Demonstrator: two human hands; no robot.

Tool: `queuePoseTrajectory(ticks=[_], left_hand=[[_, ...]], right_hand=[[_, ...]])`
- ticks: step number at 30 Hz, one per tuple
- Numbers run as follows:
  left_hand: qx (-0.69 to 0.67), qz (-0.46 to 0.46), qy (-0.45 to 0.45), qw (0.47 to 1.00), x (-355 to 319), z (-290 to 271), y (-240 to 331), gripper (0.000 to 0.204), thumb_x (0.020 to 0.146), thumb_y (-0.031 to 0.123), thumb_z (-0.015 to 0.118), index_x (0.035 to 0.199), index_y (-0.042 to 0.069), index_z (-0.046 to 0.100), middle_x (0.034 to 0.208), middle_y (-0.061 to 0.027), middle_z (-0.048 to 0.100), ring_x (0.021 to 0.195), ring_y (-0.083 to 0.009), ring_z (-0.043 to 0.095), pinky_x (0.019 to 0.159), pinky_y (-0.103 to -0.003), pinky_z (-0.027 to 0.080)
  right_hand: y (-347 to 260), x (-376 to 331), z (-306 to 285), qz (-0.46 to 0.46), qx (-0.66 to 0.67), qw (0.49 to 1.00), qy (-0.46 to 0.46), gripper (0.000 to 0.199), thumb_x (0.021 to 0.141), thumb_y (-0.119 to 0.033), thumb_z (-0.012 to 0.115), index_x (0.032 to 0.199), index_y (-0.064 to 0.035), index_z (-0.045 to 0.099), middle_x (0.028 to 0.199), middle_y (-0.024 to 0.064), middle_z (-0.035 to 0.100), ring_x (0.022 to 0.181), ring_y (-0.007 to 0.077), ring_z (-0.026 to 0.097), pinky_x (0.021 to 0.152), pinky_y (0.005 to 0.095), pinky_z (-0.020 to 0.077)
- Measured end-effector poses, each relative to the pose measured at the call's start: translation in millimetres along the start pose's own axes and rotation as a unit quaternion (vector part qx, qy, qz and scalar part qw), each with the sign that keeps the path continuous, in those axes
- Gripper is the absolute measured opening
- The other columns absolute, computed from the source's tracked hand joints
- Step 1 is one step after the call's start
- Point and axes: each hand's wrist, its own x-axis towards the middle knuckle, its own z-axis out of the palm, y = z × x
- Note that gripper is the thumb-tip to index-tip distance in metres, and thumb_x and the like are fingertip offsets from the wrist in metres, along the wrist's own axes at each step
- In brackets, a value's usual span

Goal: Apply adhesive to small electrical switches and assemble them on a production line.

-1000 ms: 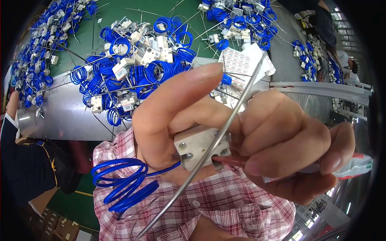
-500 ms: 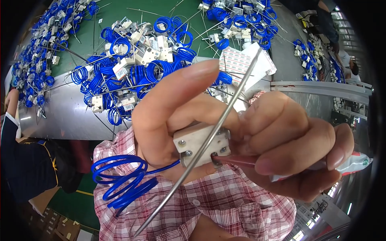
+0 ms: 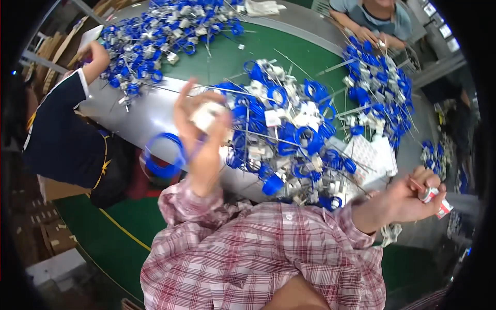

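My left hand (image 3: 202, 150), blurred by motion, is raised over the metal table edge and grips a capillary thermostat (image 3: 209, 116) by its white block. The thermostat's blue coiled tube (image 3: 164, 155) hangs out to the left of my wrist. Off to the right, my right hand (image 3: 408, 199) is closed around a small red and white squeeze tube (image 3: 431, 195), its reddish tip pointing up and left. Between my hands lies a large heap of similar thermostats (image 3: 276, 116), with white blocks, blue coils and thin metal rods.
More thermostats are piled at the far left (image 3: 170, 31) and far right (image 3: 374, 77). A printed label sheet (image 3: 367, 160) lies right of the middle heap. One co-worker (image 3: 62, 129) stands at the left; another (image 3: 377, 20) sits across the green-topped table (image 3: 289, 46).
My hands have moved apart, and the squeeze tube's tip has left the thermostat block. The left hand carried the thermostat leftward; the right went lower right. The view has widened and turned.
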Motion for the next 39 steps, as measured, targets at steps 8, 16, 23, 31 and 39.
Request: queuePoseTrajectory(ticks=[8,16,23,31,39], left_hand=[[0.256,-0.107,0.187,0.942,113,-244,-130,0.051,0.075,0.012,0.052,0.12,-0.003,0.034,0.083,-0.0045,0.053,0.066,-0.0085,0.049,0.056,-0.022,0.039],[0.344,-0.02,0.113,0.932,275,-263,-158,0.037,0.077,0.027,0.061,0.086,-0.007,0.05,0.071,-0.0077,0.059,0.059,-0.0117,0.053,0.052,-0.025,0.042],[0.682,0.008,0.177,0.709,337,-205,-143,0.07,0.071,0.034,0.062,0.119,-0.01,0.035,0.113,-0.0299,0.046,0.108,-0.0365,0.044,0.092,-0.038,0.034],[0.38,0.21,-0.437,0.788,259,21,-103,0.031,0.079,0.016,0.054,0.107,0.005,0.052,0.102,-0.0148,0.058,0.096,-0.0277,0.055,0.081,-0.033,0.043],[0.512,-0.017,-0.729,0.454,226,103,-203,0.057,0.066,0.019,0.061,0.119,0.004,0.045,0.108,-0.0176,0.055,0.099,-0.0285,0.053,0.085,-0.033,0.042]], right_hand=[[-31,47,-79,0.051,-0.048,0.995,0.064,0.023,0.084,-0.016,0.043,0.067,-0.0006,0.039,0.063,0.0059,0.041,0.048,0.0123,0.032,0.037,0.0198,0.0304],[-39,38,-79,0.046,-0.034,0.997,0.043,0.02,0.083,-0.01,0.043,0.067,0.0,0.036,0.064,0.0073,0.038,0.047,0.0131,0.03,0.042,0.022,0.0275],[-42,34,-65,-0.016,-0.088,0.991,0.103,0.022,0.083,-0.015,0.047,0.067,-0.0028,0.038,0.058,0.0038,0.035,0.046,0.0108,0.029,0.04,0.0212,0.0249],[-31,36,-89,0.23,0.195,0.941,0.153,0.022,0.083,-0.006,0.04,0.061,-0.0062,0.036,0.052,-0.0013,0.032,0.039,0.0068,0.021,0.038,0.0211,0.0169],[-40,35,-135,0.3,0.15,0.93,0.149,0.021,0.087,-0.014,0.04,0.068,-0.0047,0.038,0.056,-0.0001,0.037,0.037,0.0061,0.018,0.034,0.0211,0.0143]])
